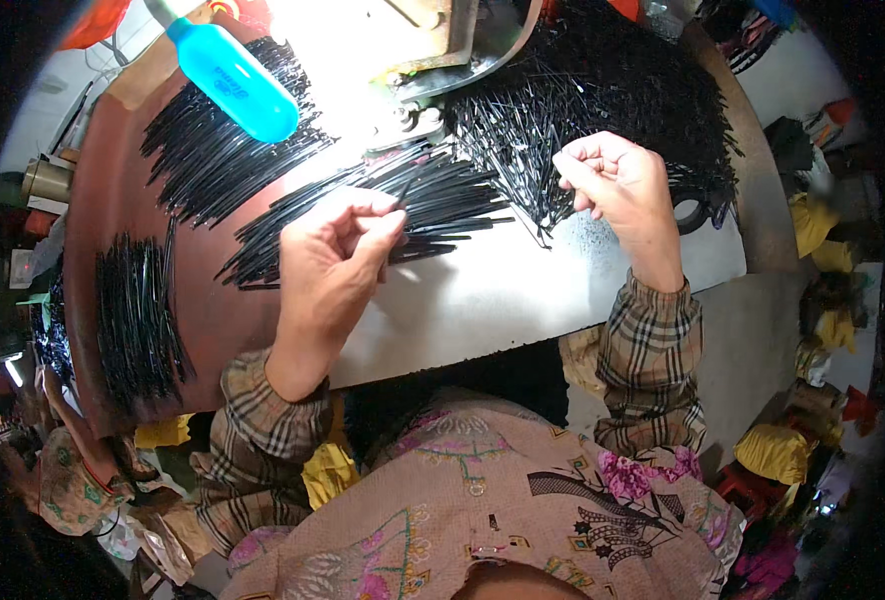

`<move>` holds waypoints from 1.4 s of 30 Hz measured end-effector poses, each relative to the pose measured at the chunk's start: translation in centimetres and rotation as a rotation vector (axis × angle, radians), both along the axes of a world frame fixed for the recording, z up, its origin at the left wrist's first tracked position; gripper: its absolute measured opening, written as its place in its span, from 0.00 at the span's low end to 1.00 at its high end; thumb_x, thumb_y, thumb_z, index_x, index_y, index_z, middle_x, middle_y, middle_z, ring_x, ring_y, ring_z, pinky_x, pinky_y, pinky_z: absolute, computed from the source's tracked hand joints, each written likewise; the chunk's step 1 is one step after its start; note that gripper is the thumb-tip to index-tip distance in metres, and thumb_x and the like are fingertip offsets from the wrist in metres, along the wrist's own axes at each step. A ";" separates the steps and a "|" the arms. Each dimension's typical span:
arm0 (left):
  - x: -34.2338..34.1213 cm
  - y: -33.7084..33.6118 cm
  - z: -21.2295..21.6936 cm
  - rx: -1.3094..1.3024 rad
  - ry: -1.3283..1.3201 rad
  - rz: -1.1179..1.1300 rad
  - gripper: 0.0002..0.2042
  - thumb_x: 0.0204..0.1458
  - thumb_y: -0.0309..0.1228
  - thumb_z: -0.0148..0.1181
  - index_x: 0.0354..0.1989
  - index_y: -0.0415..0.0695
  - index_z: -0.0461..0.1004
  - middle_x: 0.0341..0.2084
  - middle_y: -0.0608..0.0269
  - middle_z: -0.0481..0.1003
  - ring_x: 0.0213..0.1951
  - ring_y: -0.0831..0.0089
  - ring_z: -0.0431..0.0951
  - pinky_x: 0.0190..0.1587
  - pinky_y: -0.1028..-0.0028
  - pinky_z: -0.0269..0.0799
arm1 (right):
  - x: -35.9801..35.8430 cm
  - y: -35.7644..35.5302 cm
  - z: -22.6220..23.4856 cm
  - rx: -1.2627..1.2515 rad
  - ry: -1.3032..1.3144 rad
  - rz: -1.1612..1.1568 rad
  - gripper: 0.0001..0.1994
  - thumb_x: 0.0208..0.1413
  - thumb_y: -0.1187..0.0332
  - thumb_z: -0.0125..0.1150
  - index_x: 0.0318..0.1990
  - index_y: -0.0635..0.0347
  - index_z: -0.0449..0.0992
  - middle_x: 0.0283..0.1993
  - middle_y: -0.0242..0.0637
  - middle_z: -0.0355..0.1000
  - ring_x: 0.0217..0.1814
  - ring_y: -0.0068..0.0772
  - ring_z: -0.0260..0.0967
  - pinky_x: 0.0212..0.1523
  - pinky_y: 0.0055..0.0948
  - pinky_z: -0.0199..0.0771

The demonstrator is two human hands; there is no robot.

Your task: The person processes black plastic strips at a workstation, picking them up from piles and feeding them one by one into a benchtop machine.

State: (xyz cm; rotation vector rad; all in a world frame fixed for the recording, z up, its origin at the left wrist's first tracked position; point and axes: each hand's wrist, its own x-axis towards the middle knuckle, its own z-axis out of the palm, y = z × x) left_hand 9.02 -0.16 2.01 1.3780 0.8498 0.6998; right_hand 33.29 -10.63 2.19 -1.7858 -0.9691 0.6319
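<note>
My left hand [335, 245] is closed in a pinch above a bundle of thin black strips [443, 195]. A short dark end of a thin black strip [404, 190] sticks up from between its thumb and forefinger. My right hand [618, 190] is raised at the front edge of a large heap of black strips [523, 130], its thumb and forefinger pressed together. Anything held in that pinch is too small to make out. Behind my hands, a machine's metal parts [413, 125] stand in strong glare.
A blue rounded lamp or handle [235, 85] hangs over another black bundle [233, 150]. One more bundle [141, 320] lies at the reddish table's [213, 330] left. A black ring [693, 212] sits beside the heap on the white board [503, 310]. Another person [78, 480] is at far left.
</note>
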 end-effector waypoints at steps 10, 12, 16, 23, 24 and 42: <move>1.9 2.2 -0.5 0.055 0.053 -0.009 0.06 0.51 0.25 0.62 0.33 0.36 0.75 0.20 0.70 0.72 0.18 0.88 0.65 0.20 0.84 0.61 | -4.8 3.4 0.7 0.091 0.211 0.353 0.07 0.54 0.74 0.59 0.39 0.67 0.74 0.27 0.35 0.74 0.25 0.16 0.69 0.28 0.17 0.72; 1.9 2.2 -0.9 0.045 -0.013 -0.002 0.06 0.52 0.27 0.62 0.32 0.38 0.75 0.19 0.71 0.72 0.17 0.88 0.64 0.19 0.85 0.60 | -5.0 3.8 0.0 0.193 0.311 0.390 0.08 0.55 0.73 0.59 0.40 0.68 0.74 0.30 0.38 0.75 0.28 0.19 0.71 0.31 0.19 0.75; 2.2 2.5 -1.5 0.053 -0.155 -0.034 0.06 0.53 0.29 0.59 0.30 0.39 0.74 0.16 0.69 0.70 0.15 0.86 0.65 0.16 0.85 0.58 | -5.7 5.2 -1.1 0.401 0.484 0.402 0.07 0.55 0.74 0.60 0.39 0.67 0.71 0.35 0.42 0.75 0.34 0.26 0.75 0.36 0.23 0.77; 1.5 3.8 -2.3 -0.045 -0.162 -0.105 0.05 0.54 0.28 0.60 0.35 0.40 0.75 0.22 0.69 0.73 0.20 0.84 0.68 0.23 0.85 0.64 | -6.0 6.1 -1.3 0.363 0.295 0.337 0.07 0.49 0.78 0.65 0.33 0.64 0.72 0.32 0.36 0.75 0.35 0.21 0.73 0.34 0.18 0.75; 1.8 3.7 -2.5 -0.046 -0.157 -0.105 0.05 0.54 0.28 0.60 0.35 0.40 0.75 0.22 0.69 0.73 0.20 0.84 0.68 0.23 0.85 0.64 | -5.9 6.0 -1.6 0.363 0.300 0.336 0.07 0.49 0.78 0.65 0.33 0.64 0.72 0.32 0.36 0.75 0.35 0.21 0.73 0.34 0.18 0.75; 2.3 4.4 -4.5 0.472 0.005 0.075 0.09 0.52 0.27 0.61 0.40 0.36 0.76 0.19 0.69 0.72 0.19 0.86 0.67 0.21 0.85 0.61 | -5.4 7.0 -2.8 0.457 -0.452 0.370 0.03 0.53 0.75 0.58 0.32 0.66 0.74 0.17 0.38 0.67 0.14 0.26 0.62 0.17 0.26 0.63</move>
